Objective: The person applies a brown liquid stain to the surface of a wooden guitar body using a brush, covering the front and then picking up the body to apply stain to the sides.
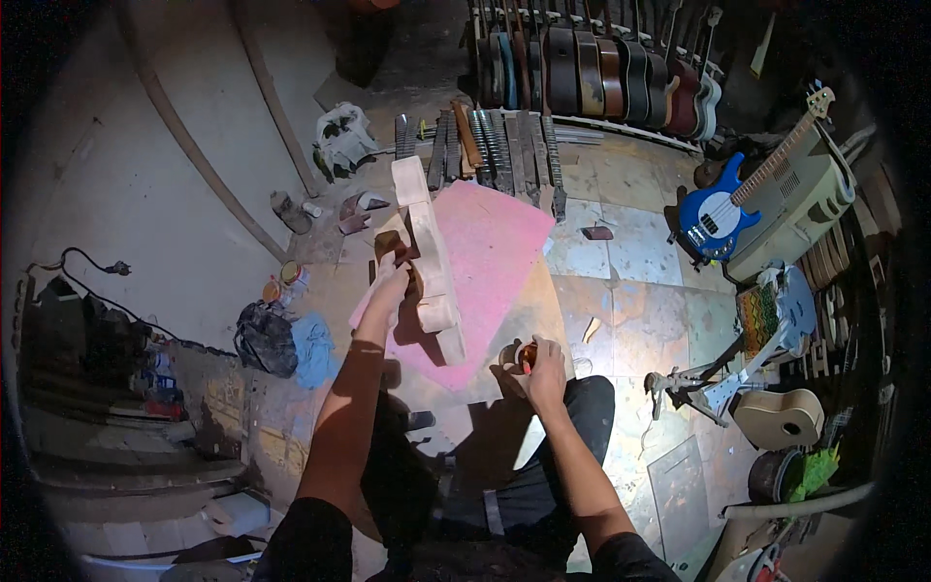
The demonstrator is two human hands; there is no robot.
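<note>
Left hand: the left hand [390,279] is on the left side of the pale wooden piece, fingers bent against it; dark brown patch by the fingers, too dim to identify; cannot tell if the grip is closed.
Pale wooden piece: the long, pale wooden piece with a wavy outline [432,247] stands on edge, its narrow side facing up, left of the middle of the pink sheet.
Right hand: the right hand [545,371] is curled around a small, rounded amber-brown object with a red spot [528,357], near the right edge of the tabletop, apart from the wood; exact kind unclear.
Support: flat pink sheet [495,233] lies on the light-brown wooden tabletop [529,315], in front of the person's dark-clothed legs.
Beyond the sheet: row of long, dark and silvery ridged bars [495,145].
Back: rack of upright guitars in mixed colours [592,78].
Right side: blue bass guitar with white pickguard [718,213] leans by a grey-green box [790,199]; pale wooden acoustic guitar body [779,419] lower down.
Left side: crumpled light-blue cloth [312,349] beside a black bag [265,338].
</note>
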